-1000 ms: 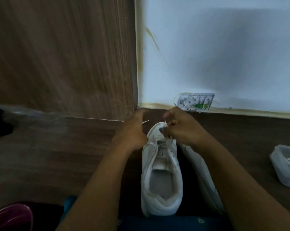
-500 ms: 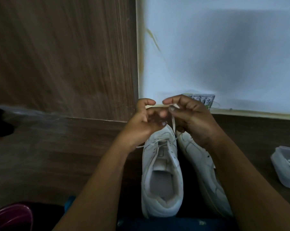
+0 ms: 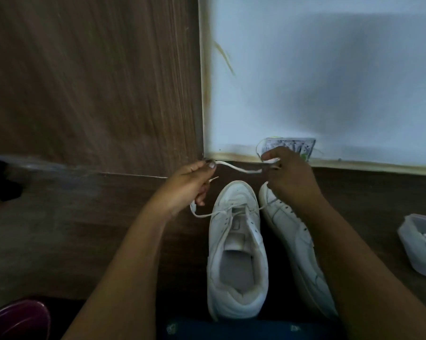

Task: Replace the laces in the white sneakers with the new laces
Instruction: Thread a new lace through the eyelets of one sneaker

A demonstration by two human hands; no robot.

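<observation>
Two white sneakers stand on a dark wooden surface, toes pointing away from me. The left sneaker [image 3: 236, 256] is upright with a white lace [image 3: 238, 169] threaded through its front eyelets. The right sneaker [image 3: 292, 241] leans beside it, partly hidden by my right forearm. My left hand [image 3: 185, 187] pinches one stretch of the lace beyond the toe, and a lace tip pokes out under its fingers. My right hand [image 3: 288, 175] pinches the other stretch. The lace hangs slack between both hands above the toes.
A clear plastic container [image 3: 420, 244] with a white lace inside sits at the right edge. A small printed packet [image 3: 290, 146] leans against the white wall behind my right hand. A wooden panel rises at the left. A maroon object [image 3: 15, 320] lies at bottom left.
My hands, close together over the toe half a second ago, have moved apart, drawing the lace out sideways between them. The sneakers have stayed in place.
</observation>
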